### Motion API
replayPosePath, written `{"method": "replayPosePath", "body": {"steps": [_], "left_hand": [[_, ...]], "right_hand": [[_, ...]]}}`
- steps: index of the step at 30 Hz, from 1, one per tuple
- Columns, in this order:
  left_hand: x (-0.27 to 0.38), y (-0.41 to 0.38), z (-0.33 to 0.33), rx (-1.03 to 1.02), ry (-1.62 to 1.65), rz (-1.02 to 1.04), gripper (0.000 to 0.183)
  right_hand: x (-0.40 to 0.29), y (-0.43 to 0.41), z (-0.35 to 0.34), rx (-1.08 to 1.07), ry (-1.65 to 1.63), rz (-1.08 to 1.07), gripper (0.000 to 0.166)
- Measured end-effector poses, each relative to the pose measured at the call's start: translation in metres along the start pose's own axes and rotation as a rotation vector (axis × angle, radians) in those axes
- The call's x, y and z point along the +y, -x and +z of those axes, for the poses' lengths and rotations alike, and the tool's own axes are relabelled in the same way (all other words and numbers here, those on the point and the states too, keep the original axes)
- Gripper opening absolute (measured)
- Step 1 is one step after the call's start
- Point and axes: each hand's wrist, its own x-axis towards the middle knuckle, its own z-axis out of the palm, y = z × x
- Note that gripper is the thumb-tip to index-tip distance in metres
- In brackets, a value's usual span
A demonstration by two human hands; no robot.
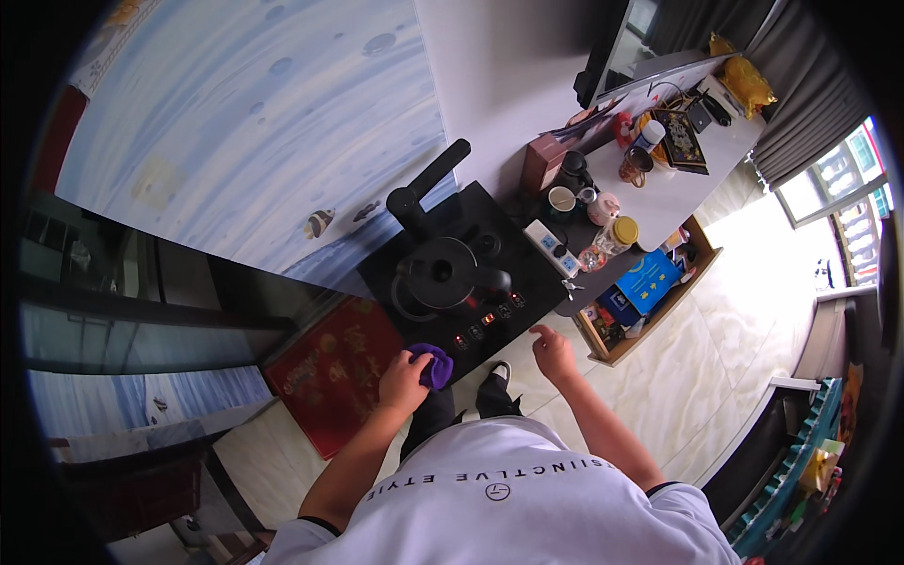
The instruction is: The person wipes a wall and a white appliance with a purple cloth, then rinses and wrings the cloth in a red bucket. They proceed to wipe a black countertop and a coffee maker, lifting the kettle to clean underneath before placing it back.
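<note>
My left hand [405,382] is closed around a bunched purple cloth [436,367], at the front left edge of a glossy black water dispenser [540,282]. A black electric kettle [439,272] sits on the dispenser's top, its handle towards the right. Behind it rises a black swivel spout [431,176]. Several touch buttons [489,318] run along the front edge, some lit red. Off the dispenser's front right corner, my right hand [554,353] hovers with its index finger extended and the other fingers curled. Nothing shows in it.
At the right, a pulled-out drawer [593,346] holds blue packets. The cabinet top [664,198] above carries a power strip [551,248], a yellow-lidded jar [624,232], mugs and a television [635,49]. A red box [332,374] stands on the floor at left.
</note>
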Motion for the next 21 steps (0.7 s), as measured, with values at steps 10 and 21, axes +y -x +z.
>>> {"method": "replayPosePath", "body": {"steps": [10, 21], "left_hand": [[0.006, -0.005, 0.001, 0.051, 0.020, -0.091, 0.037], [0.003, -0.002, 0.009, 0.077, 0.040, -0.091, 0.043]], "right_hand": [[-0.034, -0.038, -0.018, -0.213, 0.359, -0.012, 0.064], [-0.033, -0.040, -0.015, -0.234, 0.525, -0.093, 0.065]]}}
